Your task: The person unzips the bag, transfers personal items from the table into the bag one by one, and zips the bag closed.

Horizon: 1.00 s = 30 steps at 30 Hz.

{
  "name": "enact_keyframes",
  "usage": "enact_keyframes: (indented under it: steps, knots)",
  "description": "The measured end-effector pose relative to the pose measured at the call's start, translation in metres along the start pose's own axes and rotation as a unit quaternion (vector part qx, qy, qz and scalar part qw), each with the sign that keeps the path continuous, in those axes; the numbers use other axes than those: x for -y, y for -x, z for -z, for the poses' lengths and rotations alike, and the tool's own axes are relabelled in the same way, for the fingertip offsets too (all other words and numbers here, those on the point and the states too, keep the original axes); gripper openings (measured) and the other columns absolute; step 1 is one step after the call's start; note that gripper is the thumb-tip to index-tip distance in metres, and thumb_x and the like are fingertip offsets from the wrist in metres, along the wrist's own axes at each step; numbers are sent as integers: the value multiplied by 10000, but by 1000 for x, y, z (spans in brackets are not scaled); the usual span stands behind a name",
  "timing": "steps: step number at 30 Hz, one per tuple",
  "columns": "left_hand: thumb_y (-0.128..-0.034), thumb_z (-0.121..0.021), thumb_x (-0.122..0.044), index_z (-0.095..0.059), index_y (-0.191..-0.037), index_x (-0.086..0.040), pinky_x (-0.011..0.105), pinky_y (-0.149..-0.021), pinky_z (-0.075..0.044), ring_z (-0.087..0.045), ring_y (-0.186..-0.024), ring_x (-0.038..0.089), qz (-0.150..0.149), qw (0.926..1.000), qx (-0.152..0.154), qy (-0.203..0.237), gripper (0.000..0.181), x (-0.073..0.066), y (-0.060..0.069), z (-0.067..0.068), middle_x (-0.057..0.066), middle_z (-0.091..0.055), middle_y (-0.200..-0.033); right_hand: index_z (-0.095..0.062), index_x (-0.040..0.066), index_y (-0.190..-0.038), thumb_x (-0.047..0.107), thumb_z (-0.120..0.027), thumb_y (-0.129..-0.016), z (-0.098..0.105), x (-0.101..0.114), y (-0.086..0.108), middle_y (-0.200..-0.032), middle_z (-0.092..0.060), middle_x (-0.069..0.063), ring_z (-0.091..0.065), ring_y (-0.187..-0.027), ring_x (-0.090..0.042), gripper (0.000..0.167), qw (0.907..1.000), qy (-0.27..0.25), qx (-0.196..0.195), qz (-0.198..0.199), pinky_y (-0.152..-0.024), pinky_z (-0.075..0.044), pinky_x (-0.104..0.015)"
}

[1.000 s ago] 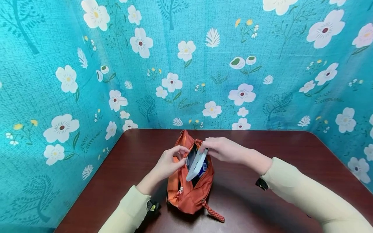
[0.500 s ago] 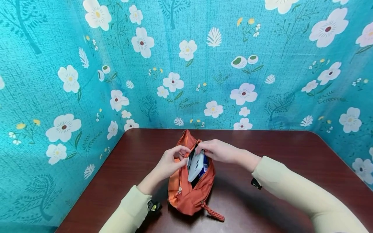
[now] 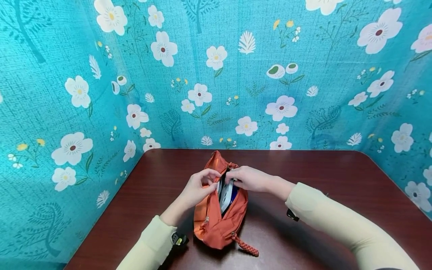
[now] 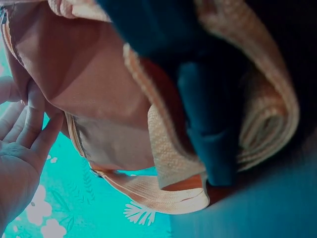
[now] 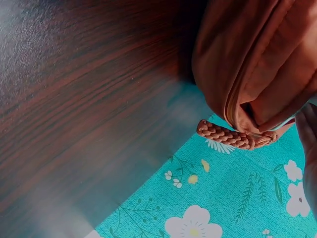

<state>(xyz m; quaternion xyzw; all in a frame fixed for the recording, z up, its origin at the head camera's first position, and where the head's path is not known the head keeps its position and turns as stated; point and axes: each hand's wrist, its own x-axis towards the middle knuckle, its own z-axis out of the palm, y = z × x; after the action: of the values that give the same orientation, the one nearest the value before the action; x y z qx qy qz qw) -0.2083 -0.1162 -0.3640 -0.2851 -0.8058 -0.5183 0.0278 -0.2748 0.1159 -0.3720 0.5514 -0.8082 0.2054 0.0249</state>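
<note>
An orange-red zippered bag lies on the table with its mouth open. My left hand pinches the left edge of that opening between thumb and fingers; the left wrist view shows this hand at the bag's fabric. Inside the mouth is a flat white object, mostly sunk in the bag, its kind unclear. My right hand holds its far end, with the fingertips partly hidden inside. Beside it shows a dark blue item. In the right wrist view only a sliver of the right hand appears.
A braided zipper pull hangs from the bag's near end onto the dark wooden table. Behind and left of the table hangs a turquoise flowered cloth. A rolled woven strap shows in the left wrist view.
My right hand has lowered the white object from a tilted position above the opening deeper into the bag, moving slightly down. The left hand has kept its grip on the edge.
</note>
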Motion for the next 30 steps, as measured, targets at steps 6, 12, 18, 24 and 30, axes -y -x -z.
enact_keyframes:
  steps: [6, 12, 18, 24, 30]
  knots:
    - [-893, -625, 58, -622, -1125, 40, 274, -678, -505, -602, -738, 199, -30, 10000, -5, -51, 233, 2, 1, -2, 126, -619, -937, -672, 115, -983, -54, -654, -874, 0, 1, 0, -941, -664, 40, -602, -867, -73, 201, 9994, -217, 204, -165, -770, -520, -273]
    - [-889, -629, 61, -625, -1123, 45, 263, -670, -498, -600, -734, 201, -55, 10000, -40, 37, 235, 0, 1, -4, 131, -629, -942, -674, 119, -941, -90, -645, -863, 4, 5, -1, -895, -659, 39, -608, -831, -91, 224, 9991, 48, 392, -122, -742, -510, -239]
    - [-890, -625, 66, -626, -1117, 51, 261, -661, -496, -609, -739, 220, -21, 9999, -79, 150, 227, -2, 1, -5, 143, -632, -954, -670, 110, -926, -71, -646, -876, -3, 4, -1, -891, -663, 25, -615, -836, -102, 189, 9975, 312, 551, -297, -750, -507, -246]
    - [-890, -621, 66, -623, -1123, 60, 268, -673, -501, -611, -746, 217, 50, 9998, -166, 125, 233, -3, 2, -3, 154, -633, -963, -706, 101, -950, 25, -710, -871, -11, 0, 1, -925, -677, 22, -624, -867, -88, 110, 9991, 113, 375, -169, -796, -517, -253]
    - [-887, -626, 63, -628, -1118, 46, 276, -668, -507, -614, -740, 224, 55, 9996, -249, 105, 232, -2, 3, -1, 151, -633, -957, -729, 83, -990, 39, -740, -848, -9, -2, 2, -940, -700, 12, -599, -781, -66, 150, 9988, -390, -25, -299, -718, -537, -278]
